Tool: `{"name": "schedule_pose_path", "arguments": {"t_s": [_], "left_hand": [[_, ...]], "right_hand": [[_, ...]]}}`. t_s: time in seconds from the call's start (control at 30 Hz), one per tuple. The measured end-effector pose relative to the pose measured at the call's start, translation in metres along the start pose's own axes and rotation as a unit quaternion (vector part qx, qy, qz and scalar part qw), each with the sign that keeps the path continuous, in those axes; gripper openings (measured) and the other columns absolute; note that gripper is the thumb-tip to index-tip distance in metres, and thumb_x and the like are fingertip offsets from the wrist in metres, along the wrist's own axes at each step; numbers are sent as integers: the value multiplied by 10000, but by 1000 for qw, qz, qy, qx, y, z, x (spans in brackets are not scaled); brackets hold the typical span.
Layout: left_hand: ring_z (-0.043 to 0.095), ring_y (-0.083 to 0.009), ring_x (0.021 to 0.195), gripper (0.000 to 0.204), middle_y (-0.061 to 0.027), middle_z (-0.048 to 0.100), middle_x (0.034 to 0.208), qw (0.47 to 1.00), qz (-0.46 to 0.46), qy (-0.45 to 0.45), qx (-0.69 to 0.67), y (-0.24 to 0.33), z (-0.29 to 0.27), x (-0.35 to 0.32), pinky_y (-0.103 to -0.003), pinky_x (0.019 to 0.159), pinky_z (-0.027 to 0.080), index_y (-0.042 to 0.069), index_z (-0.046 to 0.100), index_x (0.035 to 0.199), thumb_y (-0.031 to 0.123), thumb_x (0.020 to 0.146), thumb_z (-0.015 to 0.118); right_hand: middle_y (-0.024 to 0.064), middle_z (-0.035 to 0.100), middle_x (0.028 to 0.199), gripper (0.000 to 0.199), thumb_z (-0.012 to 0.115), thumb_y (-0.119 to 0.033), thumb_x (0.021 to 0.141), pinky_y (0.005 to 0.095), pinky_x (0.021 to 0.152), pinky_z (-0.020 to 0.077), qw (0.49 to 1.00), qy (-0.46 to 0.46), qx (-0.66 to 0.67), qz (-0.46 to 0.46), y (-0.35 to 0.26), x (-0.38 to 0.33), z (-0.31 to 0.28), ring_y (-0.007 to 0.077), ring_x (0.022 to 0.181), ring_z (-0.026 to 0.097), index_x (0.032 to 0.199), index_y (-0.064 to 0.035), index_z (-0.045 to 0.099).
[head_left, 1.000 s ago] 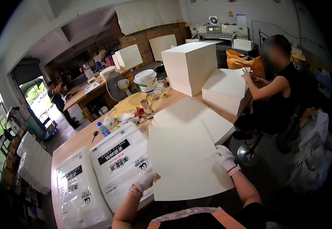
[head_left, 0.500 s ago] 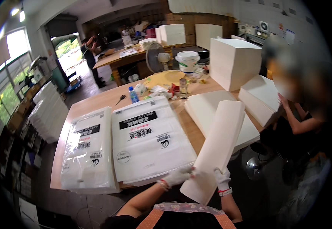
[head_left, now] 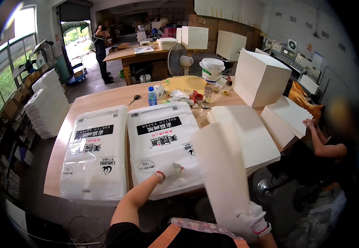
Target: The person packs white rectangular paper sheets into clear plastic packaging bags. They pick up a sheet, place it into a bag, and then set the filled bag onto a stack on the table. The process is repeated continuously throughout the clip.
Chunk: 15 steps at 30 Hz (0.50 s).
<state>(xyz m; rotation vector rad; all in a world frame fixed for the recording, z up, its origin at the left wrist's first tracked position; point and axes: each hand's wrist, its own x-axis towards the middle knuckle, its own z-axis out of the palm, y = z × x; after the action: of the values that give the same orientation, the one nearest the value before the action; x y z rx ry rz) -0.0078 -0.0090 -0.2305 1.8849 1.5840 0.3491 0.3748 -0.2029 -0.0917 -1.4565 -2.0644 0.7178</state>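
Observation:
My right hand (head_left: 254, 219), in a white glove, grips the lower end of a curved sheaf of white paper (head_left: 223, 173). The sheaf stands tilted, slightly blurred, in front of the table edge. My left hand (head_left: 171, 170), also gloved, is on the near part of a stack of printed clear plastic bags (head_left: 159, 144). Its fingers are bunched together at the top bag's film. A second stack of printed plastic bags (head_left: 92, 157) lies to the left. Right of the sheaf is a broad stack of white paper (head_left: 249, 132) on the table.
A tall block of paper (head_left: 262, 78) stands behind. At the right a co-worker's hands (head_left: 309, 123) touch another paper stack (head_left: 285, 118). Scissors (head_left: 135, 99), a blue-capped bottle (head_left: 152, 97), a glass jar (head_left: 206, 97), a white bucket (head_left: 211, 69) and a fan (head_left: 179, 60) stand farther back.
My left hand has let go of the paper sheaf and moved left onto the bags. My right hand has shifted right and down, still holding the sheaf, which now leans the other way.

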Motion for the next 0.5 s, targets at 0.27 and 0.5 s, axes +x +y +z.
{"name": "schedule_pose_path", "arguments": {"t_s": [0.27, 0.5], "left_hand": [[501, -46, 631, 85, 64, 490, 719, 800, 148, -37, -581, 40, -139, 51, -229, 622, 488, 153, 532, 807, 185, 878, 568], [525, -75, 627, 222, -21, 575, 758, 950, 161, 46, -264, 136, -182, 4, -232, 516, 454, 38, 582, 997, 133, 798, 609]], "right_hand": [[201, 640, 832, 460, 535, -466, 759, 433, 693, 496, 922, -297, -212, 126, -25, 23, 47, 369, 824, 622, 867, -35, 655], [196, 648, 860, 409, 532, -449, 779, 446, 673, 505, 905, -301, -297, 35, -56, 32, 33, 363, 809, 632, 908, -86, 669]]}}
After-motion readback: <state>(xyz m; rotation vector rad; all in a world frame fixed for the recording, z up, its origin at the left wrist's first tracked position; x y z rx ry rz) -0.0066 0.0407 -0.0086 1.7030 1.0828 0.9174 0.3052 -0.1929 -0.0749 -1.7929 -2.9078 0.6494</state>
